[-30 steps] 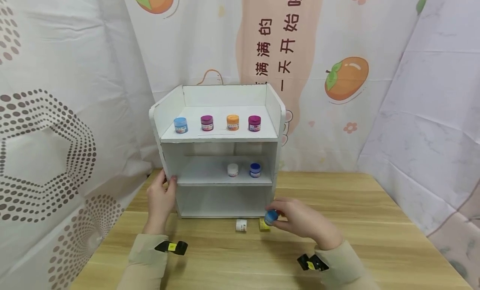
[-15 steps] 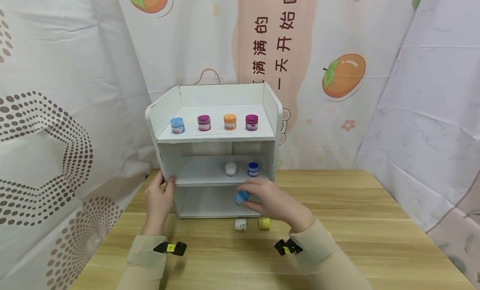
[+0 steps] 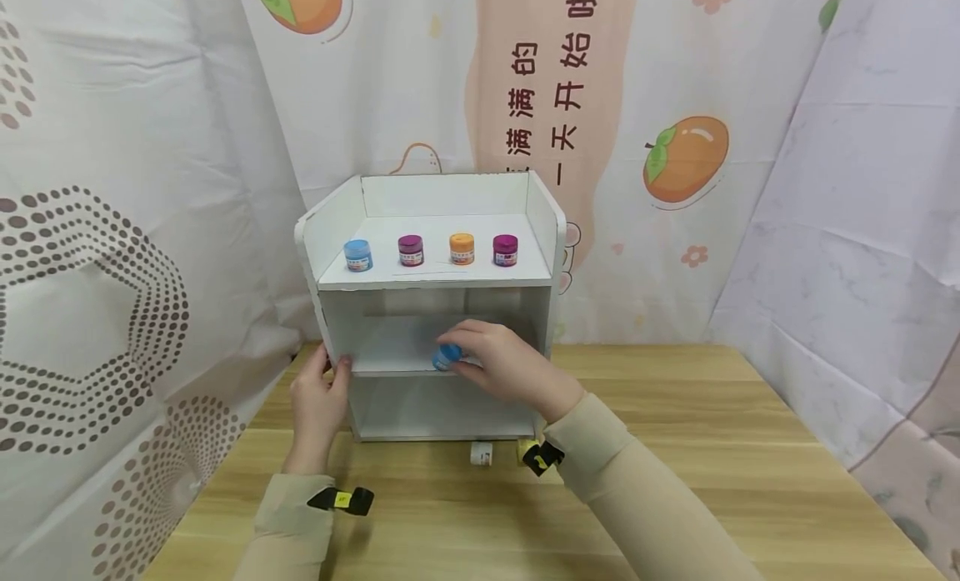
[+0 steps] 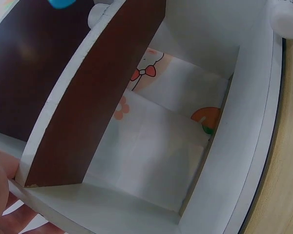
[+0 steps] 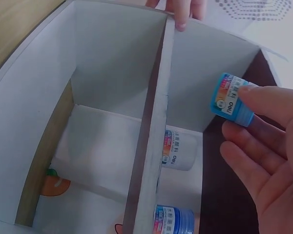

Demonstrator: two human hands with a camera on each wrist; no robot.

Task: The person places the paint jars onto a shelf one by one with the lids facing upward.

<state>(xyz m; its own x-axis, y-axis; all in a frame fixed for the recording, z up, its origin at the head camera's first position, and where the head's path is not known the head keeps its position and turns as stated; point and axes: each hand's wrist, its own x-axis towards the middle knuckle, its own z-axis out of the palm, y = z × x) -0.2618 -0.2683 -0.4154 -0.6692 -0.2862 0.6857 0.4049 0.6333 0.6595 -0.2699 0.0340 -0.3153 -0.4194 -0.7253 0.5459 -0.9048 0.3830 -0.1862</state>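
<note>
My right hand point(image 3: 513, 371) pinches a light blue paint jar point(image 3: 446, 358) between thumb and fingers at the front of the middle shelf board, tilted. Up close in the right wrist view, the jar point(image 5: 228, 99) has a printed label and is held near its lid. Beyond it on that board stand a white paint jar point(image 5: 181, 150) and a dark blue paint jar point(image 5: 175, 222), both hidden behind my right hand in the head view. My left hand point(image 3: 315, 410) grips the left side panel of the white shelf point(image 3: 438, 284), thumb at the middle board's front edge.
Along the top board stand a light blue jar point(image 3: 358, 256), two purple jars point(image 3: 411, 250) and an orange jar point(image 3: 462, 249). On the wooden table point(image 3: 420, 514), a white jar point(image 3: 482, 453) and a partly hidden yellow jar point(image 3: 525, 449) lie before the shelf. Patterned curtains hang behind.
My right hand has carried the light blue jar up and left, from beside the yellow jar to the middle board. My left hand keeps its grip on the shelf's side.
</note>
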